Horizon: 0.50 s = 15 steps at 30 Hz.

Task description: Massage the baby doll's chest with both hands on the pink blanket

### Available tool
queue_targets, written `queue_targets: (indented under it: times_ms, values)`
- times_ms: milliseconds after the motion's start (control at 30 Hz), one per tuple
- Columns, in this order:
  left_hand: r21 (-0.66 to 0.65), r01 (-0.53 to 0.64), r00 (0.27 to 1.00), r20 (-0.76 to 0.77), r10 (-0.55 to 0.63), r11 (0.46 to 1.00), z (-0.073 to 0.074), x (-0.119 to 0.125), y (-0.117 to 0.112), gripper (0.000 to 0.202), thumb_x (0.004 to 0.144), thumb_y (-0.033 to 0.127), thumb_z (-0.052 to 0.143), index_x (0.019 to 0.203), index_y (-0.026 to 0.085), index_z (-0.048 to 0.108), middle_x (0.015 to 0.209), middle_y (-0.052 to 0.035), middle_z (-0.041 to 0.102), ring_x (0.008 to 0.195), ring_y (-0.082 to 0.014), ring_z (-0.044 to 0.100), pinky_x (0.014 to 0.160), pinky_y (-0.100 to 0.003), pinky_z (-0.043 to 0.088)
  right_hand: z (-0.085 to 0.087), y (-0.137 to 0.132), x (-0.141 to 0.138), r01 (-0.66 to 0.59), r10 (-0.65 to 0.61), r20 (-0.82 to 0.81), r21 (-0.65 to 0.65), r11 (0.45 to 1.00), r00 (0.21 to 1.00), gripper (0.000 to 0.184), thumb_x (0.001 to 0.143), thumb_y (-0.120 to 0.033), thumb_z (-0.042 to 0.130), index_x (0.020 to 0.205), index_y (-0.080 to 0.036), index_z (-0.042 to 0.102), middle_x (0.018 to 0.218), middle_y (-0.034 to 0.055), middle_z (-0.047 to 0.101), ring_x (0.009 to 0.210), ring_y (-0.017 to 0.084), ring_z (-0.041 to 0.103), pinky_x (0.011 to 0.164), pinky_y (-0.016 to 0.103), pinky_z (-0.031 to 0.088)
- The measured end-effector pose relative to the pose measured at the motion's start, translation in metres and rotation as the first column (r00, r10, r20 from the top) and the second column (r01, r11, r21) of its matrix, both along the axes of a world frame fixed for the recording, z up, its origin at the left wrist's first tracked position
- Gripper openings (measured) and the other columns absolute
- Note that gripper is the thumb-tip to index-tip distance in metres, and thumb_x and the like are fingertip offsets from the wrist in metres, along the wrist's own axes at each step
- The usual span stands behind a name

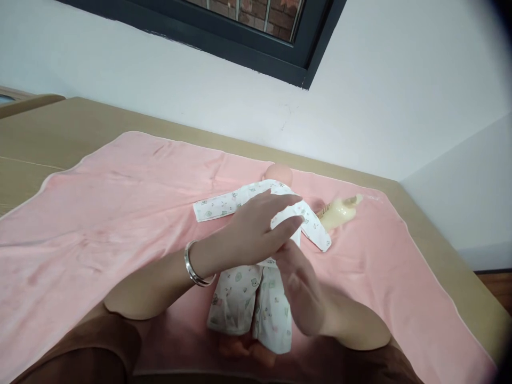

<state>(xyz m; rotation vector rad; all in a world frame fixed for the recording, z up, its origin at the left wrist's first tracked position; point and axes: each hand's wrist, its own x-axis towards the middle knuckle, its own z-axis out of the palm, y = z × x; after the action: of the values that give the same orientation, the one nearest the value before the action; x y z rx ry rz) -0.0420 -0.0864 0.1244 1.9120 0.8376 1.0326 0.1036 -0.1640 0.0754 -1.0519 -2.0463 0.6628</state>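
A baby doll (279,173) lies on its back on a pink blanket (120,213), dressed in a white printed romper (248,304). My left hand (260,229) rests flat on the doll's chest with fingers stretched out; a silver bangle (194,266) circles that wrist. My right hand (302,290) is beside the doll's waist on the right, fingers straight and together, touching the romper. One of the doll's bare arms (340,210) sticks out from a sleeve to the right. Its feet (240,346) show below the trouser legs.
The blanket covers a tan tabletop (60,133) that stands against a white wall (360,106). A dark-framed window (260,37) is above. The table's right edge (460,266) drops to a wooden floor. My brown sleeves fill the bottom of the view.
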Motion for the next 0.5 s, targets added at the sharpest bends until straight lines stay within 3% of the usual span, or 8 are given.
queue_targets:
  times_ms: [67,133,200,267,333,400,500]
  values:
    - [0.029,0.04,0.984,-0.176,-0.034,0.999,-0.001,-0.005,0.016,0.041,0.098,0.055,0.046,0.096,0.027,0.075,0.097,-0.0049,0.077,0.107,-0.0281,0.068,0.104,-0.044,0.049,0.001,0.005,0.002,0.049,-0.077,-0.217,-0.131,0.99,0.973,0.049,0.103,-0.052,0.028,0.137,-0.028,0.053,0.123,0.0059,0.072,0.117,0.024,0.068,0.097,0.04,0.058]
    - [0.057,-0.073,0.911,-0.402,0.09,0.996,-0.006,-0.011,0.034,0.058,0.101,0.058,0.034,0.072,0.023,0.07,0.074,-0.0083,0.071,0.095,-0.0302,0.07,0.094,-0.044,0.051,0.003,0.015,0.004,0.132,-0.171,-0.273,-0.155,0.979,0.947,0.031,0.102,-0.04,0.042,0.122,-0.028,0.063,0.11,0.0025,0.076,0.108,0.022,0.071,0.095,0.039,0.058]
    - [0.133,-0.253,0.714,-0.642,0.278,0.958,-0.011,-0.017,0.05,0.054,0.098,0.056,0.047,0.063,0.019,0.065,0.072,-0.0116,0.068,0.096,-0.0353,0.071,0.092,-0.047,0.05,0.002,0.03,0.007,0.272,-0.28,-0.146,-0.072,0.96,0.949,0.026,0.1,-0.033,0.047,0.116,-0.026,0.067,0.11,0.0031,0.076,0.108,0.022,0.07,0.097,0.04,0.056]
    - [0.142,-0.271,0.481,-0.837,0.261,0.952,-0.013,-0.021,0.062,0.041,0.092,0.051,0.061,0.072,0.017,0.068,0.083,-0.0135,0.072,0.098,-0.0373,0.071,0.088,-0.046,0.051,-0.004,0.049,0.01,0.36,-0.363,0.049,0.055,0.931,0.931,0.029,0.098,-0.028,0.048,0.117,-0.023,0.069,0.116,0.0065,0.075,0.113,0.025,0.068,0.101,0.044,0.053]
    - [0.128,-0.2,0.331,-0.924,0.19,0.971,-0.014,-0.024,0.07,0.032,0.092,0.046,0.061,0.087,0.016,0.072,0.095,-0.0141,0.075,0.097,-0.0343,0.072,0.083,-0.042,0.054,-0.017,0.07,0.013,0.369,-0.398,0.233,0.157,0.916,0.887,0.034,0.096,-0.026,0.048,0.122,-0.02,0.069,0.121,0.0103,0.074,0.121,0.029,0.064,0.11,0.052,0.047]
    - [0.153,-0.15,0.301,-0.934,0.193,0.977,-0.016,-0.023,0.075,0.03,0.096,0.04,0.053,0.098,0.017,0.072,0.101,-0.0137,0.075,0.095,-0.03,0.072,0.079,-0.037,0.054,-0.032,0.09,0.017,0.263,-0.327,0.405,0.207,0.942,0.854,0.038,0.095,-0.025,0.049,0.127,-0.017,0.067,0.142,0.0116,0.063,0.141,0.034,0.048,0.121,0.059,0.03]
    - [0.197,-0.158,0.374,-0.895,0.243,0.968,-0.024,-0.02,0.085,0.032,0.098,0.033,0.044,0.102,0.018,0.072,0.102,-0.0122,0.076,0.093,-0.0258,0.072,0.077,-0.033,0.054,-0.05,0.113,0.027,0.132,-0.23,0.51,0.221,0.966,0.829,0.042,0.1,-0.03,0.047,0.136,-0.018,0.063,0.158,0.0093,0.046,0.153,0.033,0.029,0.126,0.06,0.018]
